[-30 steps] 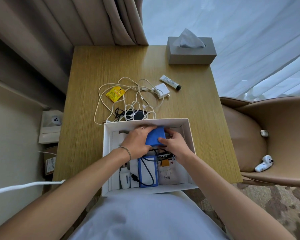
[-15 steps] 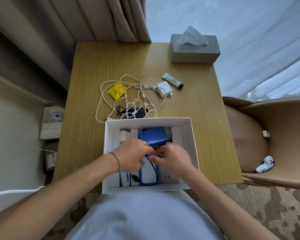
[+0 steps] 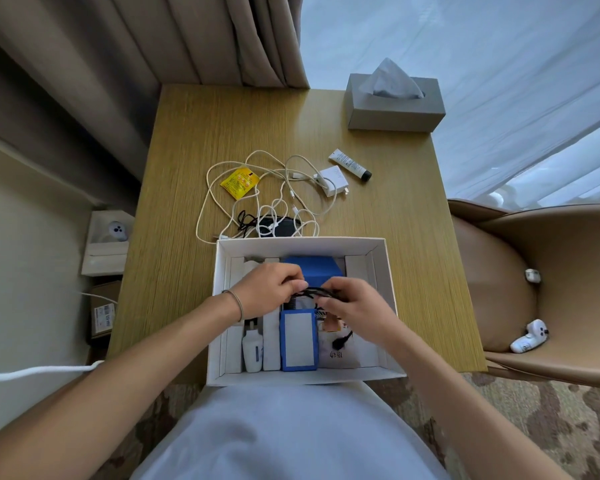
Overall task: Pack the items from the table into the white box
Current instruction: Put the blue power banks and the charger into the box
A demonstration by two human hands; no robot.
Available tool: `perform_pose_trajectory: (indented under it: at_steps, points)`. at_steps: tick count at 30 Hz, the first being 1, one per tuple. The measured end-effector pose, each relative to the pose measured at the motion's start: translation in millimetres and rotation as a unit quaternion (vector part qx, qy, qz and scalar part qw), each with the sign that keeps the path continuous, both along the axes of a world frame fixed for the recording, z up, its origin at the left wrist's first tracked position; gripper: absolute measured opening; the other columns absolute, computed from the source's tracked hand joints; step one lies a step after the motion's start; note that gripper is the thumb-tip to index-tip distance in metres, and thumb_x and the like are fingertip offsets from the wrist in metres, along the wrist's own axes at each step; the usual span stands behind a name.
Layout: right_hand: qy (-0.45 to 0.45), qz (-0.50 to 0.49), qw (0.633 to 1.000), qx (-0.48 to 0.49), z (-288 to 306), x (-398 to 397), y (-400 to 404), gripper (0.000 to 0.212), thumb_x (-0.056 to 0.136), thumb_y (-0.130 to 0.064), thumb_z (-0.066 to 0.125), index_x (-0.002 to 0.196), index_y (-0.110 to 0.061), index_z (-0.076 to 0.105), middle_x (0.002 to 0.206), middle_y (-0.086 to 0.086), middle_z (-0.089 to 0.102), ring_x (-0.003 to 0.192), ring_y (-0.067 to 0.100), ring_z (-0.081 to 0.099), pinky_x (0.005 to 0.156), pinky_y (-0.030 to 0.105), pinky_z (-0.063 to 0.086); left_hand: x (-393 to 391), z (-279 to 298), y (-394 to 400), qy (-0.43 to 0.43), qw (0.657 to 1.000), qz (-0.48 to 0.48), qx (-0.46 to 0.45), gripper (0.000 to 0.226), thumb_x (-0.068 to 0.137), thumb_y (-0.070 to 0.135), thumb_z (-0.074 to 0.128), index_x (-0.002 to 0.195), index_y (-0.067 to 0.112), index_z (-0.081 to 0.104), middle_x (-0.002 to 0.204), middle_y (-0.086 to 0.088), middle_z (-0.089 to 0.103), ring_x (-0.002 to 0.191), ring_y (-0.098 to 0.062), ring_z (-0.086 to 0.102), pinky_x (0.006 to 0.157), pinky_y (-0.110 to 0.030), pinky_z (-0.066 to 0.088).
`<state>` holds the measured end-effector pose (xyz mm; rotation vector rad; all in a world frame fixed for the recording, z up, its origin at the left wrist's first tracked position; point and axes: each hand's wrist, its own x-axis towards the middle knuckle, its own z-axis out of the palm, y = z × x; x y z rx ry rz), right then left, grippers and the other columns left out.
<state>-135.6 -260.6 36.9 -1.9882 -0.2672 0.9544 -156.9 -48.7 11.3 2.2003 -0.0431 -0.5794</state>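
Left hand (image 3: 269, 292), right hand (image 3: 355, 306) both pinching black cable (image 3: 321, 292) inside white box (image 3: 390, 292).

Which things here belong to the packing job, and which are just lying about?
Part of the job:
white box
black cable, held by left hand and right hand
white cables
charger
yellow sachet
tube
black item under the cables

Lying about:
tissue box
chair
white gadgets on the chair
curtains

Tissue box (image 3: 395, 105) (grey), curtains (image 3: 194, 39), tan chair (image 3: 551, 271)
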Motion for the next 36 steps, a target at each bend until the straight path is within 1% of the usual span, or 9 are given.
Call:
perform_pose_trajectory:
  at_steps: [4,8,11,14,16,19,26,30,36]
  points:
    - [-0.113,0.067,0.989,-0.063,3,15,-11,0.025,0.103,-0.031,0.054,0.081,-0.029,0.067,0.057,-0.008,0.058,0.051,0.01,0.048,0.052,0.028,0.038,-4,-3,3,0.012,1.0,0.003,-0.018,0.016,0.098,0.029,0.058,0.083,0.027,0.063,0.066,0.005,0.062,0.057,-0.005,0.054,0.06,-0.023,0.044]
    - [-0.216,0.2,0.945,-0.141,1,12,-7,0.02,0.099,-0.018,0.055,0.093,-0.019,0.074,0.083,-0.005,0.068,0.076,0.014,0.059,0.067,0.032,0.047,-14,-12,-2,0.022,0.999,-0.022,0.024,0.014,0.095,0.034,0.061,0.09,0.023,0.069,0.075,0.006,0.066,0.069,-0.009,0.061,0.067,-0.027,0.051]
    - [-0.254,0.268,0.914,-0.166,-8,1,-8,0.021,0.094,-0.013,0.059,0.099,-0.02,0.078,0.09,-0.005,0.069,0.083,0.015,0.055,0.071,0.028,0.042,-23,-20,-8,0.01,0.996,-0.048,0.08,0.01,0.093,0.036,0.064,0.09,0.027,0.067,0.079,0.01,0.064,0.072,-0.007,0.059,0.068,-0.025,0.048]
    - [-0.265,0.308,0.889,-0.21,-19,-11,-10,0.024,0.09,-0.013,0.055,0.089,-0.019,0.077,0.087,-0.001,0.07,0.086,0.021,0.055,0.08,0.033,0.048,-32,-26,-17,-0.037,0.988,-0.072,0.129,0.008,0.092,0.034,0.067,0.093,0.026,0.067,0.086,0.009,0.063,0.078,-0.011,0.059,0.071,-0.026,0.049]
    - [-0.28,0.314,0.878,-0.229,-27,-18,-9,0.02,0.089,-0.018,0.057,0.087,-0.019,0.077,0.089,0.0,0.067,0.087,0.022,0.051,0.085,0.033,0.044,-35,-28,-21,-0.062,0.983,-0.083,0.152,0.009,0.092,0.032,0.065,0.096,0.025,0.069,0.09,0.007,0.063,0.082,-0.014,0.06,0.074,-0.03,0.052]
    - [-0.309,0.295,0.873,-0.235,-34,-22,-8,0.015,0.088,-0.027,0.064,0.089,-0.021,0.078,0.096,0.0,0.066,0.094,0.022,0.05,0.089,0.036,0.038,-38,-28,-23,-0.082,0.98,-0.078,0.165,0.016,0.096,0.034,0.057,0.1,0.026,0.07,0.095,0.006,0.065,0.083,-0.015,0.062,0.075,-0.033,0.054]
    - [-0.308,0.153,0.929,-0.134,-6,8,3,0.018,0.096,-0.03,0.061,0.092,-0.02,0.077,0.081,-0.005,0.064,0.079,0.016,0.055,0.069,0.03,0.047,-27,3,-11,-0.167,0.976,0.042,0.136,0.013,0.093,0.036,0.056,0.1,0.032,0.066,0.081,0.011,0.061,0.071,-0.009,0.058,0.065,-0.028,0.051]
    - [-0.302,0.049,0.948,-0.088,20,49,15,0.015,0.096,-0.023,0.063,0.098,-0.024,0.078,0.085,-0.016,0.071,0.071,-0.002,0.062,0.066,0.013,0.048,-2,28,2,-0.192,0.971,0.105,0.102,0.012,0.093,0.031,0.06,0.103,0.032,0.066,0.082,0.016,0.059,0.074,0.0,0.058,0.065,-0.021,0.049]
    - [-0.309,-0.039,0.935,-0.167,15,131,26,0.029,0.09,-0.013,0.059,0.112,-0.024,0.074,0.09,-0.007,0.073,0.075,0.01,0.067,0.068,0.029,0.058,47,50,12,-0.193,0.964,0.152,0.104,0.015,0.092,0.027,0.061,0.106,0.031,0.067,0.095,0.012,0.065,0.086,-0.006,0.062,0.07,-0.026,0.055]
